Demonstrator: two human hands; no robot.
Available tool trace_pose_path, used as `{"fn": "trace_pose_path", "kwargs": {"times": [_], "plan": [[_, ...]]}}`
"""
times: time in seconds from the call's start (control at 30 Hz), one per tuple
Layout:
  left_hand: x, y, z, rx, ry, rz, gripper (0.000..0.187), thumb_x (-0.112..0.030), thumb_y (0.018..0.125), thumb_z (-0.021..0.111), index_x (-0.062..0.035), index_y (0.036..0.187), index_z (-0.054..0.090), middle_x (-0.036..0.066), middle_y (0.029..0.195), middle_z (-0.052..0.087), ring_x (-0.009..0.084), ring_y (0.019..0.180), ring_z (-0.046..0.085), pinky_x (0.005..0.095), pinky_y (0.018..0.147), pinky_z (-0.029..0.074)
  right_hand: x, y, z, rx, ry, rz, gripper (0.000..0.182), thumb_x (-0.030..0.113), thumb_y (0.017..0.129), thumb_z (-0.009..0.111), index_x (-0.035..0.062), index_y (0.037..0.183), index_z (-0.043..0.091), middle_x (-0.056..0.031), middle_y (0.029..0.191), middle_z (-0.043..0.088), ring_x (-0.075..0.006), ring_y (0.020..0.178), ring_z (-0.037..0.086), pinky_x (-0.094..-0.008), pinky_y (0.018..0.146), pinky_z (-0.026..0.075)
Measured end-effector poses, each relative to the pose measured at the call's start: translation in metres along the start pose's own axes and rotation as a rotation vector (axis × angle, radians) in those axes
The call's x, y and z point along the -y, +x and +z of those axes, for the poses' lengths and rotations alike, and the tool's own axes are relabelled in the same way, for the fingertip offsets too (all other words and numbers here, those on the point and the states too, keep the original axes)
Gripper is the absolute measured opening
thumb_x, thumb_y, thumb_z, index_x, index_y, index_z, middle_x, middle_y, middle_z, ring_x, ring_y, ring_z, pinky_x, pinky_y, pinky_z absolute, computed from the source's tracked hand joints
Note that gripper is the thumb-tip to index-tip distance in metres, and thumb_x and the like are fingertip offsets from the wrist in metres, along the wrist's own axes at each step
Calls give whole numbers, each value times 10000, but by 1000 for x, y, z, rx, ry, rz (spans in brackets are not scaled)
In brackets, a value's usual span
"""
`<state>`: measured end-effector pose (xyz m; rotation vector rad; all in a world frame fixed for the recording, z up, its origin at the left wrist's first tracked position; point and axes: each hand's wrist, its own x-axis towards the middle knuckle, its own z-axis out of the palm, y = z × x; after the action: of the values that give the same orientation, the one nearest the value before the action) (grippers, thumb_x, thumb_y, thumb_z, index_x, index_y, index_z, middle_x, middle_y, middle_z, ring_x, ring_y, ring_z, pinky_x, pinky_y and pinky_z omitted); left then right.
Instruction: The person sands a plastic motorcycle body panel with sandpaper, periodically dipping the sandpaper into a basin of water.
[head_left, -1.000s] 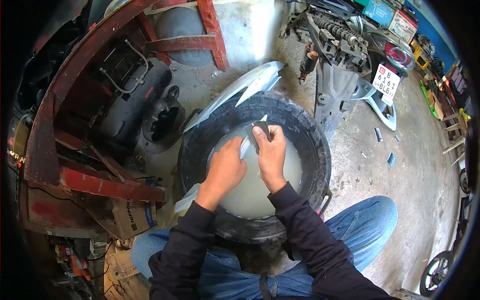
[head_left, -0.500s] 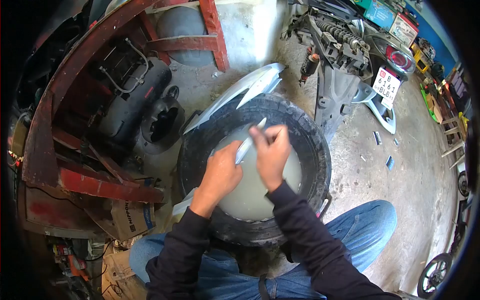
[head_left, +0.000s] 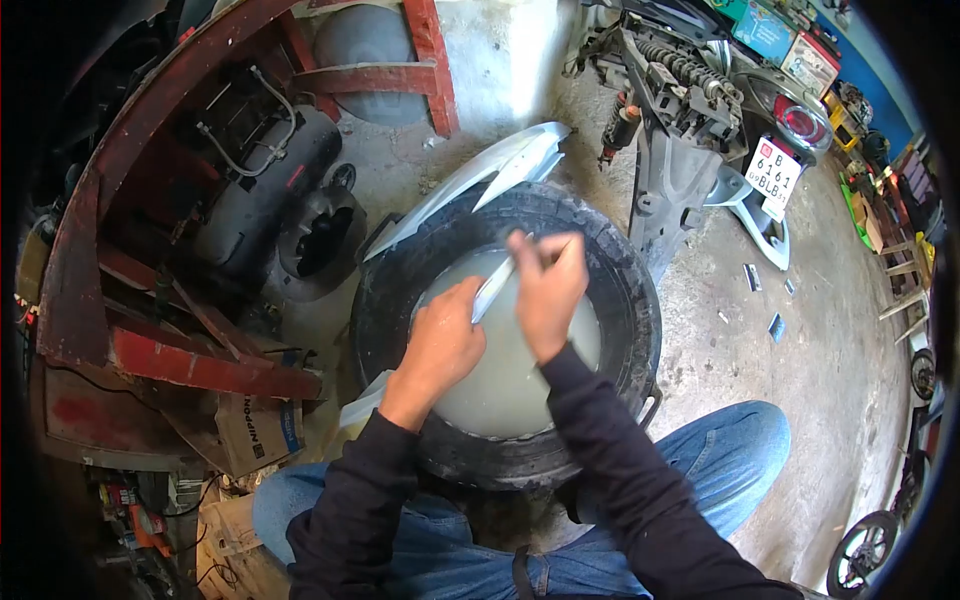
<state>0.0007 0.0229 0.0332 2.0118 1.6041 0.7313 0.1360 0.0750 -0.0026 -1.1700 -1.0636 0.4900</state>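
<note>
Clearly the work in hand is wet rubbing of a slim white plastic strip (head_left: 493,288) over the cloudy water (head_left: 500,385) held in the cut tyre basin (head_left: 400,330). Nearest the person, the left hand (head_left: 440,345) is closed around the strip's lower end, above the water. Just past it the right hand (head_left: 548,290) has its fingers pinched on the strip's upper end; whether a pad sits under them I cannot tell. My guess is the next stroke needs the left grip kept firm. Beyond the basin's far rim lies a white fairing panel (head_left: 500,170). Farther off, right of the basin, stands a stripped scooter (head_left: 700,110), crowding that side.
</note>
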Motion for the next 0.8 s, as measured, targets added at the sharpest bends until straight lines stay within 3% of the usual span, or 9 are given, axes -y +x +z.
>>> {"fn": "trace_pose_path", "kwargs": {"times": [0.17,0.27,0.33,0.4,0.43,0.47,0.53,0.63,0.8], "plan": [[0,2,1,-10,29,19,386,41,805,523,-15,1181,592,275,1080,670,513,1015,623,599,853,485,0,-37,-4,55,26,45,357,180,901,824,20,839,510,-85,722,539,-198,664,493,-364,638,445],[2,-3,4,-24,-4,15,391,39,805,524,-16,1185,593,275,1079,672,508,1028,621,597,856,486,-3,13,-2,-26,-22,17,369,175,875,850,34,835,511,-70,739,544,-160,667,485,-342,628,440],[-3,-1,-2,-5,-17,21,392,42,803,525,-18,1184,594,274,1082,673,505,1036,620,594,857,488,8,1,0,-35,23,90,378,183,861,863,41,834,515,-66,752,555,-148,673,488,-333,628,437],[-5,2,-1,-19,-13,37,395,44,800,528,-19,1185,595,273,1083,673,506,1035,620,593,857,489,2,-26,-1,27,56,-33,365,171,872,850,22,834,520,-76,748,560,-156,666,484,-336,627,437],[-3,0,1,-24,-8,36,398,45,798,531,-20,1186,596,272,1084,673,506,1033,620,592,857,489,9,-14,-9,69,-17,17,368,179,878,846,21,823,518,-76,742,558,-167,663,487,-339,624,437],[-2,-2,1,-19,-6,30,398,45,798,531,-20,1186,596,272,1084,673,506,1033,620,592,857,489,0,5,-6,2,-34,-5,369,153,868,855,51,818,504,-10,743,520,-96,694,454,-297,622,430],[-4,-1,-1,23,-18,10,396,42,797,537,-11,1186,595,271,1099,672,506,1035,620,594,859,488,12,13,-5,-14,-28,60,376,156,867,859,51,818,501,-9,748,516,-93,704,458,-294,627,432],[-4,0,2,-8,-14,23,387,37,799,542,2,1181,593,272,1098,674,506,1032,622,596,864,488,6,-22,-6,35,-4,-151,361,167,896,837,28,828,511,-36,730,535,-106,671,475,-305,616,441],[1,-1,5,20,-8,-4,443,42,782,537,-11,1219,592,274,1105,673,499,1076,619,564,879,497,3,4,-4,-20,-27,-15,403,180,854,881,52,818,500,-21,773,529,-103,711,482,-304,638,444]]}}
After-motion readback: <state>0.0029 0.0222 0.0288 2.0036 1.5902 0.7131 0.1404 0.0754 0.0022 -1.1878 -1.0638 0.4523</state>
